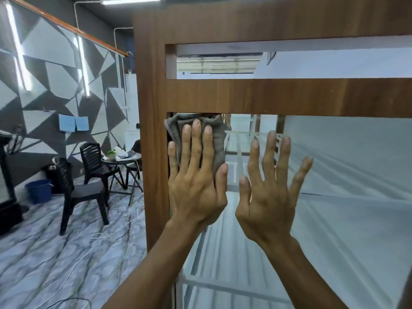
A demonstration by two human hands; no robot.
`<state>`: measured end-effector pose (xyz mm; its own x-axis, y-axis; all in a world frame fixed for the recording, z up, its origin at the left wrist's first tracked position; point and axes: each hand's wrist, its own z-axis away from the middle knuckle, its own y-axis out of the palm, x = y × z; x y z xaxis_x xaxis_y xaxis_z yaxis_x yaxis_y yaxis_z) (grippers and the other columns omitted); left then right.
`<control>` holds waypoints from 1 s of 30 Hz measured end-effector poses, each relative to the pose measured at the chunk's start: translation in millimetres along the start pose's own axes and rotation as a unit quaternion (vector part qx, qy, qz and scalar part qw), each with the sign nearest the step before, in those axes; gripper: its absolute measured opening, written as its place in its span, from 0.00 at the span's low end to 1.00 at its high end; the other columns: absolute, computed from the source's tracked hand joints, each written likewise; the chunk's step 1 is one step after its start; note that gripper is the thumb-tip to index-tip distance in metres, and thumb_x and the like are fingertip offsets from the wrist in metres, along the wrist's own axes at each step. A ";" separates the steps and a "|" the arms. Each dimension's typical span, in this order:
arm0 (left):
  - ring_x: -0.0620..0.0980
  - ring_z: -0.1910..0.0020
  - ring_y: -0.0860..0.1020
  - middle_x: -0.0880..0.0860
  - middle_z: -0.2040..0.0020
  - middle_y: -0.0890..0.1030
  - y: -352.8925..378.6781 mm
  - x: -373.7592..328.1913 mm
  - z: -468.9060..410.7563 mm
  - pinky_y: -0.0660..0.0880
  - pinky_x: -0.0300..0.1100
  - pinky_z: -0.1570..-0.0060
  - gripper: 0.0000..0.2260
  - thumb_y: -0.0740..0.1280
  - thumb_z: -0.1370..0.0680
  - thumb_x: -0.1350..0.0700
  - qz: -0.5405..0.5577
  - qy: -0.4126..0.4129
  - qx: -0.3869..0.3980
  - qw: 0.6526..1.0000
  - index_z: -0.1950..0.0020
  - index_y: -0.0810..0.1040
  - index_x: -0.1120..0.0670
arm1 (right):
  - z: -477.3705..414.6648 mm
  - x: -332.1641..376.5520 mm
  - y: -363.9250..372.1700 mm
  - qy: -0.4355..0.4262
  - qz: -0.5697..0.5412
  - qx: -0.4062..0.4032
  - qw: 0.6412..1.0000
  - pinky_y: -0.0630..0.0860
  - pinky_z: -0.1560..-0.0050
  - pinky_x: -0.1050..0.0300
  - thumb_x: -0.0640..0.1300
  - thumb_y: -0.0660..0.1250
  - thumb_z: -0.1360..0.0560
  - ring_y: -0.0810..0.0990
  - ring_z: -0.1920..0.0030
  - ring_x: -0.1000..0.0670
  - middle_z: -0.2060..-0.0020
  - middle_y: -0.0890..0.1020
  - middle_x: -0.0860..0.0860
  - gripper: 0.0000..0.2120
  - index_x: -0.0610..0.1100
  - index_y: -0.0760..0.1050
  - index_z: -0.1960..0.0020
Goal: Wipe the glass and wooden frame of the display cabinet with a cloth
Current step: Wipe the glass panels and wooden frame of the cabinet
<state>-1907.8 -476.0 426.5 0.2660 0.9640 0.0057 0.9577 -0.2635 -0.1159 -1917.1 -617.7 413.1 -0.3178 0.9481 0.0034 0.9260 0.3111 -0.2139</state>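
**Top-left glass corner under the cloth: smear and skip risks**

While the grey cloth (198, 139) is pressed flat on the glass (334, 175) by the left hand (196, 186), fingers extended and nothing gripped, the right hand (269, 195) is splayed bare on the pane. Fingerprints are likely to be left there. The cloth is bunched in the corner under the wooden frame (245, 94); it could slip free, being pinned only by palm pressure.
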 end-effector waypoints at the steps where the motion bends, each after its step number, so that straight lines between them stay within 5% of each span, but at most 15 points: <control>1: 0.56 0.16 0.49 0.60 0.17 0.54 1.3 -4.1 1.4 0.41 0.56 0.18 0.29 0.53 0.15 0.48 0.015 -0.014 -0.007 1.000 0.18 0.54 0.60 | 2.4 -2.5 1.1 -0.004 -0.002 -0.006 1.000 0.39 0.21 0.30 0.49 0.55 0.17 0.49 0.17 0.39 0.17 0.54 0.42 0.29 0.43 0.55 0.17; 10: 0.54 0.17 0.43 0.62 0.17 0.54 -9.9 6.0 34.4 0.35 0.57 0.20 0.32 0.53 0.16 0.44 -0.070 0.037 0.028 0.996 0.17 0.55 0.62 | 15.3 -14.4 1.1 -0.051 -0.009 -0.024 0.998 0.42 0.20 0.32 0.49 0.56 0.16 0.51 0.17 0.40 0.18 0.55 0.42 0.28 0.44 0.57 0.18; 16: 0.55 0.16 0.46 0.60 0.15 0.50 1.0 5.5 38.7 0.43 0.54 0.17 0.32 0.52 0.16 0.46 0.012 0.025 0.005 1.000 0.16 0.50 0.61 | 19.9 -24.5 6.0 -0.091 -0.025 -0.050 0.994 0.45 0.20 0.32 0.53 0.54 0.16 0.52 0.17 0.41 0.18 0.56 0.41 0.28 0.44 0.59 0.18; 24: 0.52 0.16 0.42 0.56 0.15 0.46 18.0 -35.7 46.8 0.37 0.54 0.18 0.32 0.47 0.17 0.44 0.041 -0.023 -0.034 0.998 0.15 0.47 0.55 | 31.6 -50.1 6.1 -0.146 0.026 -0.050 0.988 0.46 0.18 0.37 0.56 0.46 0.15 0.49 0.17 0.44 0.17 0.55 0.43 0.28 0.47 0.57 0.17; 30: 0.44 0.17 0.39 0.50 0.15 0.42 19.6 -25.7 56.2 0.35 0.48 0.18 0.29 0.46 0.16 0.44 0.037 0.118 -0.004 0.992 0.16 0.43 0.48 | 41.3 -83.8 -6.1 -0.120 0.066 -0.041 0.990 0.40 0.18 0.40 0.59 0.40 0.17 0.42 0.17 0.48 0.17 0.47 0.49 0.30 0.54 0.48 0.17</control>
<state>-1902.1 -503.9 368.3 0.3537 0.9065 0.2306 0.9349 -0.3351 -0.1166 -1904.5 -701.8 373.8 -0.2229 0.9415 -0.2529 0.9730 0.1990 -0.1168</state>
